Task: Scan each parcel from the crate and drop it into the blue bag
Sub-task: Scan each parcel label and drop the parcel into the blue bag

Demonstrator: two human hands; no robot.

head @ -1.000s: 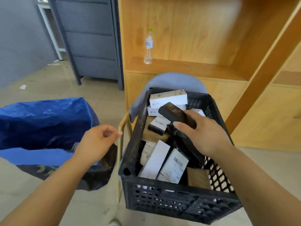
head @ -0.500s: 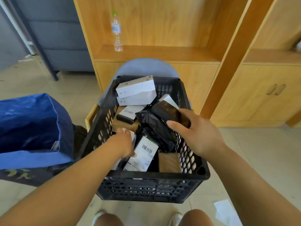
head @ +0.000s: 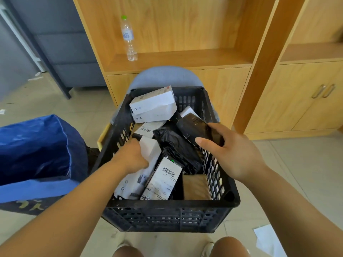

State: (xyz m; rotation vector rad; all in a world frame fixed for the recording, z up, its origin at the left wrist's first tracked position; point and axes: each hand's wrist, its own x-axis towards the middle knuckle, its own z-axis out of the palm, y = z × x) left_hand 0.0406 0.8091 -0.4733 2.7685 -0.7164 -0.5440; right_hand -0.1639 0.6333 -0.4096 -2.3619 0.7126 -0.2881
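A black plastic crate (head: 167, 214) sits on a grey chair in front of me, filled with several parcels: white boxes, a black plastic-wrapped parcel (head: 174, 143), a labelled box with a barcode (head: 163, 180) and a brown cardboard box (head: 196, 186). My left hand (head: 131, 156) reaches into the crate and grips a long white box (head: 148, 153). Over the crate's right side, my right hand (head: 228, 151) holds a black handheld scanner (head: 196, 128). The open blue bag (head: 37, 154) stands on the floor to the crate's left.
A wooden shelf unit (head: 176, 58) stands behind the crate with a plastic water bottle (head: 128, 38) on it. Wooden cupboard doors (head: 304, 97) are at the right. A grey cabinet (head: 61, 52) stands at the back left. White paper (head: 269, 240) lies on the tiled floor.
My left hand has moved from beside the blue bag into the crate and taken hold of the white box. The view swung right toward the crate. My right hand keeps holding the scanner.
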